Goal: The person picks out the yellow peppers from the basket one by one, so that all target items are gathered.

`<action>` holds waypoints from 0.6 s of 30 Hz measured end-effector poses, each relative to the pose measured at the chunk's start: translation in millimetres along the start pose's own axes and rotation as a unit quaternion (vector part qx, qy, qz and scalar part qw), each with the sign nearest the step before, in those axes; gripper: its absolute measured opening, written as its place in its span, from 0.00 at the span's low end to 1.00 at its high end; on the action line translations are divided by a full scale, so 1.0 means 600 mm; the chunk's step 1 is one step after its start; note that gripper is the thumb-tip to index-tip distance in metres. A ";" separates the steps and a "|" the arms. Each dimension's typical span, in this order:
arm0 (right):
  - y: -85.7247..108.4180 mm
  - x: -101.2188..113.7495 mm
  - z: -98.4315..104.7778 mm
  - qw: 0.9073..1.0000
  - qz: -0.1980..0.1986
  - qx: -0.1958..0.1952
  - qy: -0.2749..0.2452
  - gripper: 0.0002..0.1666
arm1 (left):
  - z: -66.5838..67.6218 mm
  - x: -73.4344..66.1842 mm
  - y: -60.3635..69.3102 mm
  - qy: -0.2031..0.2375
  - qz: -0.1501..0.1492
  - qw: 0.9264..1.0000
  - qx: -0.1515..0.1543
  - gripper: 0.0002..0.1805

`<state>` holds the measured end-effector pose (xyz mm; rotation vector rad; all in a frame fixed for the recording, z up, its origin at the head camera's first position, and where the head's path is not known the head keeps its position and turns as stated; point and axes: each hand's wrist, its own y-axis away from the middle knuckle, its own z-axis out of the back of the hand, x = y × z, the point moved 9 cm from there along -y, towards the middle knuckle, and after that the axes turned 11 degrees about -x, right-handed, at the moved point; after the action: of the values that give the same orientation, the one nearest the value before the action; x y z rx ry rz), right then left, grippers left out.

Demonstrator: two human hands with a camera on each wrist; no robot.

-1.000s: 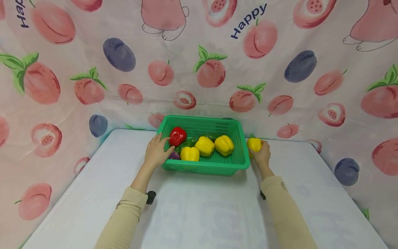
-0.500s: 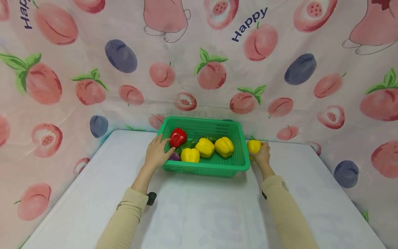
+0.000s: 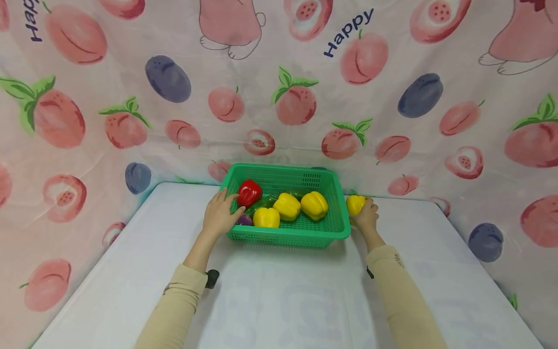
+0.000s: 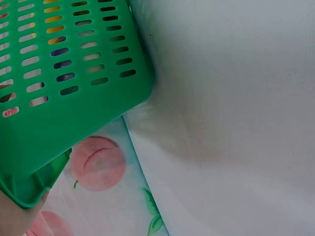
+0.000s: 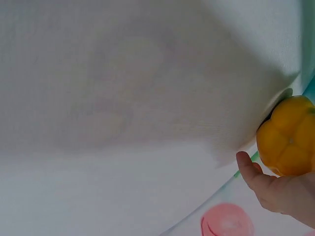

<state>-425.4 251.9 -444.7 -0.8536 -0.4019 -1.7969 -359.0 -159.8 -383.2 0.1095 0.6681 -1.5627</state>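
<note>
1. While the left hand (image 3: 219,213) rests on the green basket (image 3: 283,234) at nine o'clock, its fingers are loose and spread.
2. The right hand (image 3: 367,218) holds a yellow pepper (image 3: 355,204) in curled fingers at three o'clock, just beside the basket.
3. Inside it, a shiny red pepper (image 3: 250,193) sits at ten o'clock.

I count four yellow peppers (image 3: 314,205): three inside one green basket (image 3: 305,233), one outside. I also count one red pepper (image 3: 249,193), one purple vegetable (image 3: 245,221) and at least two green vegetables (image 3: 260,205).
</note>
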 end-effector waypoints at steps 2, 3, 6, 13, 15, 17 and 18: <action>0.002 -0.002 0.000 1.000 -0.001 0.002 0.001 0.48 | 0.000 -0.001 0.001 0.000 -0.001 1.000 0.001 0.30; 0.002 -0.002 0.000 1.000 0.000 0.003 0.002 0.48 | -0.001 0.000 0.002 0.000 -0.001 1.000 0.002 0.30; 0.003 -0.001 0.003 1.000 0.004 0.005 0.006 0.48 | -0.001 -0.001 0.003 0.001 0.000 1.000 0.003 0.30; 0.008 0.008 0.021 1.000 0.020 -0.003 0.023 0.45 | -0.003 -0.001 0.002 0.004 0.000 1.000 0.002 0.30; 0.010 0.012 0.026 0.999 0.026 -0.002 0.020 0.45 | -0.003 0.000 0.001 0.003 0.001 1.000 0.002 0.30; 0.012 0.017 0.029 0.999 0.033 -0.002 0.016 0.45 | -0.003 0.001 0.001 0.001 0.001 1.000 0.002 0.30; 0.013 0.019 0.030 0.999 0.038 -0.002 0.015 0.45 | -0.002 0.002 0.001 0.000 0.001 1.000 0.002 0.30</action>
<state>-413.5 252.6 -425.0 -0.8332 -0.3418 -1.7398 -358.9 -160.1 -385.1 0.1129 0.6646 -1.5616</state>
